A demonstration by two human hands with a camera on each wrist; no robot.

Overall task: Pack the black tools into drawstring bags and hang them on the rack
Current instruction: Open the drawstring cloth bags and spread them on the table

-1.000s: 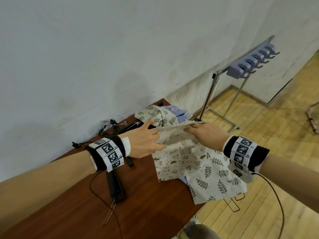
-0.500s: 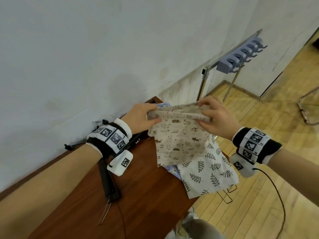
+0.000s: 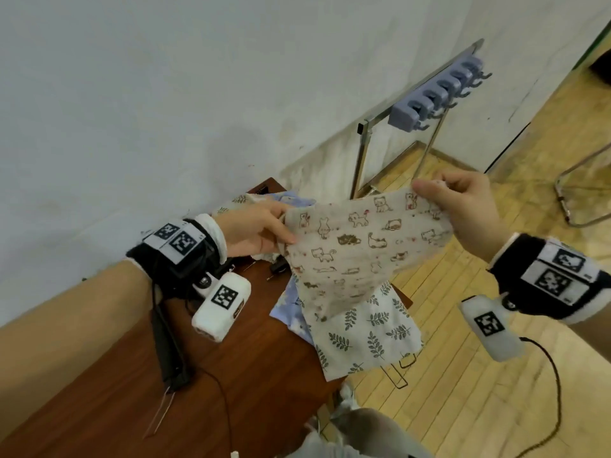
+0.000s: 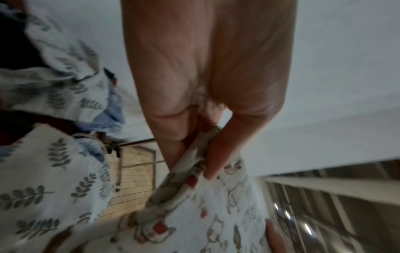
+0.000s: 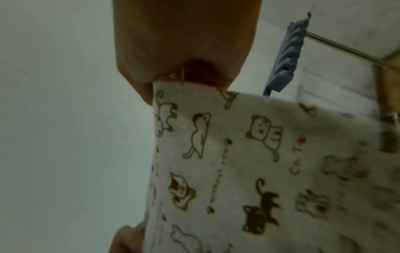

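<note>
A cream drawstring bag printed with cats [image 3: 357,249] [image 4: 216,214] [image 5: 259,162] hangs in the air above the table's right end. My left hand [image 3: 264,226] [image 4: 194,150] pinches its top left corner, and my right hand [image 3: 463,200] [image 5: 184,73] pinches the top right corner, stretching the top edge between them. A long black tool [image 3: 167,348] lies on the brown table [image 3: 248,391] under my left wrist. More black tools [image 3: 277,267] show partly behind the bag. The metal rack [image 3: 363,153] with blue-grey hooks [image 3: 433,95] [image 5: 285,56] stands at the back right.
A leaf-print bag [image 3: 367,332] [image 4: 49,162] and a pale blue bag [image 3: 291,302] lie over the table's right edge. White wall runs behind the table. Wood floor [image 3: 463,391] lies to the right, with a metal frame [image 3: 582,193] at the far right edge.
Both hands have lifted the cat-print bag off the table and pulled apart, spreading its top edge. The right hand moved up and to the right, nearer the rack.
</note>
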